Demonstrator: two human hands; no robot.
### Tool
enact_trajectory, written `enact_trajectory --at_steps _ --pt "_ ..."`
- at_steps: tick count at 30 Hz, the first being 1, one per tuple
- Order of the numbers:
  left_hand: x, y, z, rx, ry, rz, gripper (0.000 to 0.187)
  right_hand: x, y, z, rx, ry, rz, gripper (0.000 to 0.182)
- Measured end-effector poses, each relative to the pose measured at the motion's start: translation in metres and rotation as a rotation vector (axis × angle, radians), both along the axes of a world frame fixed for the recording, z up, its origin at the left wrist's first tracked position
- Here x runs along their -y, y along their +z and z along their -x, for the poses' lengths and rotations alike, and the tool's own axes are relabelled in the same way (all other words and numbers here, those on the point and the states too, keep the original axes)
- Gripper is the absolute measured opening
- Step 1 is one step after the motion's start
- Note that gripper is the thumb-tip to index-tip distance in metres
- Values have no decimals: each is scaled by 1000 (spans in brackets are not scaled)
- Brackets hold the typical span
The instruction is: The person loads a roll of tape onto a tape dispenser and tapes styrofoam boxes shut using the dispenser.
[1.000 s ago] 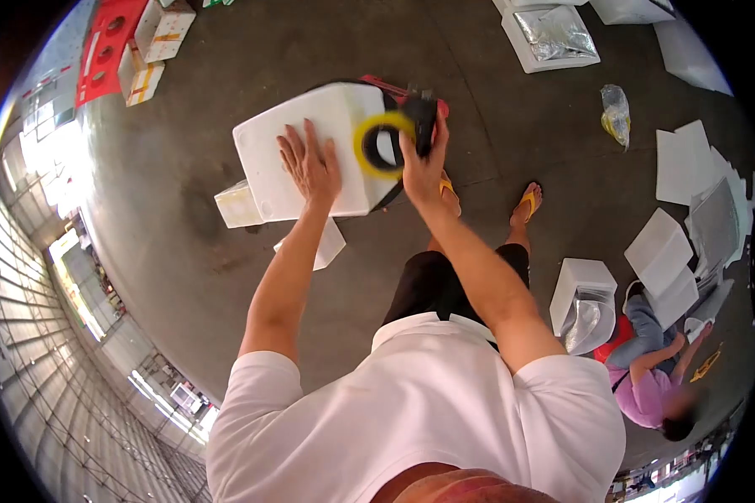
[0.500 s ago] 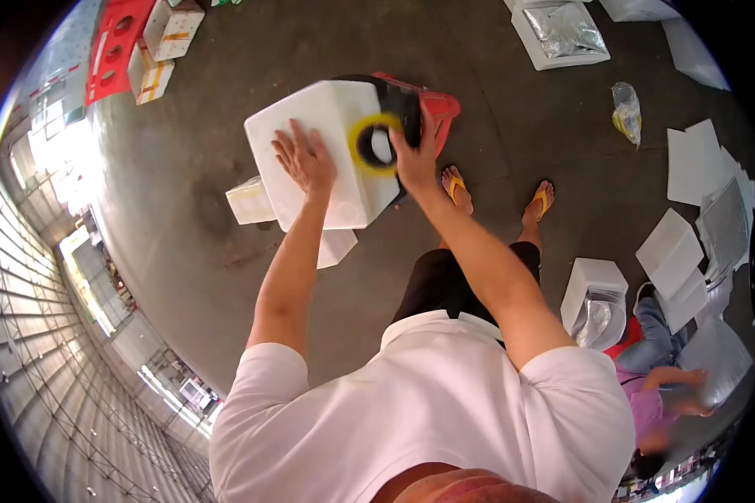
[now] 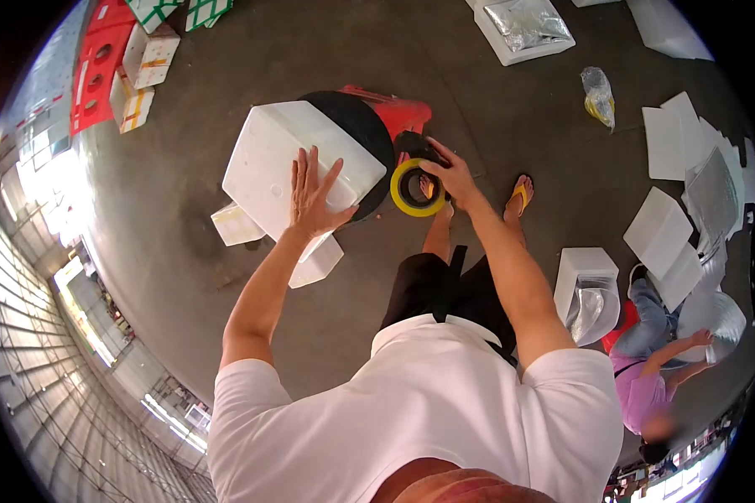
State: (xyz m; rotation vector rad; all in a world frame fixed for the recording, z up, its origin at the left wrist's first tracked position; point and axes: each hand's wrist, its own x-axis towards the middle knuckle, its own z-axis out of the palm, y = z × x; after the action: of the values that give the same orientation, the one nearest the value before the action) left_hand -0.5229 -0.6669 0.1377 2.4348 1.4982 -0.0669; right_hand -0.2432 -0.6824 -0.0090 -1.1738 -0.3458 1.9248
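A white foam box (image 3: 264, 159) rests tilted across a black round top (image 3: 369, 126) with a red base (image 3: 411, 113) behind it. My left hand (image 3: 315, 197) lies spread on the near side of the box, fingers apart. To the right of the box, my right hand (image 3: 453, 176) is closed around a tape dispenser (image 3: 413, 147), dark in colour, carrying a roll of yellow tape (image 3: 403, 201). The roll is held clear of the box, above my foot. How the fingers wrap the dispenser is partly hidden.
Small white foam pieces (image 3: 235, 225) lie under the box's left side. Foam boxes (image 3: 591, 264) and loose foam panels (image 3: 658, 230) are at the right, where a seated person (image 3: 646, 377) handles a silvery sheet. A plastic bag (image 3: 597, 96) lies on the floor; red barriers (image 3: 101, 67) stand far left.
The box has turned on the round top. My right hand has pulled the tape roll away from the box, rightward and down. My left hand has shifted to the box's near edge.
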Motion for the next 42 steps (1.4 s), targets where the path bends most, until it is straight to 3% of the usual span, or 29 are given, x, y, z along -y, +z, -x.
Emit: enact_trajectory --at_steps 2,3,5,8,10,12,13,15,16,18,19,20,21,22,23,24,26,28,30,32,34,36,38,40,41,42 --pt "-3 -11 -2 -3 19 -56 89 -31 -11 -3 124 259 -101 62" --pt "-2 -11 -5 12 45 -72 89 -44 -19 -3 119 264 -98 62" --pt "-1 -10 -8 19 72 -83 88 -67 -34 -1 286 479 -369 57" --pt "-8 -10 -14 35 121 -86 88 -93 -32 5 237 538 -475 60" --pt "-9 -9 -14 15 130 -57 89 -106 -33 15 254 527 -491 51" --pt "-12 -11 -16 6 153 -73 88 -120 -39 25 214 857 -525 53" --pt "-11 -14 -18 4 177 -90 87 -127 -41 25 202 863 -522 53" --pt "-13 -17 -21 -10 238 -104 85 -133 -44 28 242 1100 -568 54" --pt "-19 -20 -25 -6 294 -138 84 -131 -46 25 234 1100 -566 54" --pt "-39 -28 -29 -22 372 -156 80 -123 -48 11 195 777 -599 56" --pt "-53 -35 -28 -5 503 -215 80 -114 -46 2 181 756 -592 58" --pt "-67 -42 -28 14 633 -277 81 -95 -28 -13 108 714 -509 58" --pt "-86 -45 -27 -8 834 -279 82 -75 -22 -21 26 786 -213 57" --pt "-107 -49 -26 -24 1036 -271 84 -27 -51 -15 183 681 -546 56" --pt "-123 -49 -22 -43 1180 -229 88 -19 -44 -15 182 683 -538 56" --pt "-132 -51 -11 -43 1180 -229 88 -18 -38 -10 180 683 -535 57" --pt "-155 -47 0 -71 1530 -224 94 -33 -42 -3 174 612 -494 58" --pt "-155 -37 2 -47 1499 -189 98 -61 -47 5 166 530 -451 60" --pt "-126 -67 38 201 901 -409 102 -98 -50 8 146 509 -509 59" --pt "-64 -30 -3 -129 290 -90 98 -128 -69 27 208 513 -538 58" --pt "-55 -23 -6 -148 308 -88 96 -118 -70 39 238 574 -559 57" --pt "-86 -33 -7 -64 448 -192 93 -116 -60 28 131 338 -551 55" --pt "-107 -41 0 -63 546 -188 94 -68 -38 3 126 592 -497 55" --pt "-135 -54 17 -103 1165 -236 95 -31 -46 -5 187 665 -541 53" --pt "-139 -56 24 -100 1167 -232 95 -12 -60 0 232 661 -571 54" --pt "-143 -54 31 -54 1314 -234 95 -4 -67 3 273 652 -603 54"
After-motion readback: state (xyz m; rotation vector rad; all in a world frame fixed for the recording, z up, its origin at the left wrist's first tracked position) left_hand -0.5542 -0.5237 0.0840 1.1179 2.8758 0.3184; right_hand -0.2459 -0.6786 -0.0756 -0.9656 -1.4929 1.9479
